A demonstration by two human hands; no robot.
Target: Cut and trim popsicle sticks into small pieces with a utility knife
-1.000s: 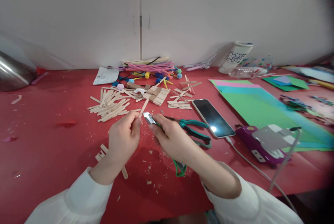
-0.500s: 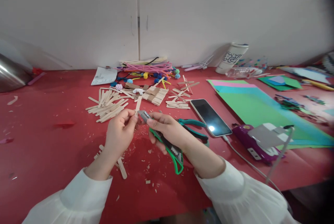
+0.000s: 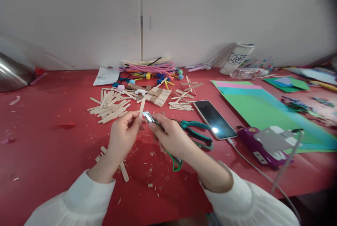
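Observation:
My left hand [image 3: 125, 131] pinches the near end of a wooden craft stick [image 3: 142, 104], which points up and away. Wrapped around a green and black utility knife [image 3: 177, 162], my right hand [image 3: 170, 134] holds its metal head against or very close to the stick by my left fingertips. The exact contact is hidden by the fingers. Small wood shavings [image 3: 150, 169] lie scattered on the red table [image 3: 65, 169] below. A few cut craft sticks [image 3: 123, 171] rest under my left wrist. Teal-handled pliers [image 3: 196, 129] lie just beyond my right hand.
A loose pile of craft sticks [image 3: 113, 106] and a bundle of sticks [image 3: 159, 96] lie ahead, with pipe cleaners [image 3: 150, 68] behind. To the right are a phone [image 3: 214, 118] on a cable, a purple power strip [image 3: 263, 152], coloured paper [image 3: 252, 106] and a white cup [image 3: 237, 58].
The knife has turned in my right hand, so its metal head catches more light and less of the green handle shows. My left hand keeps its pinch on the stick.

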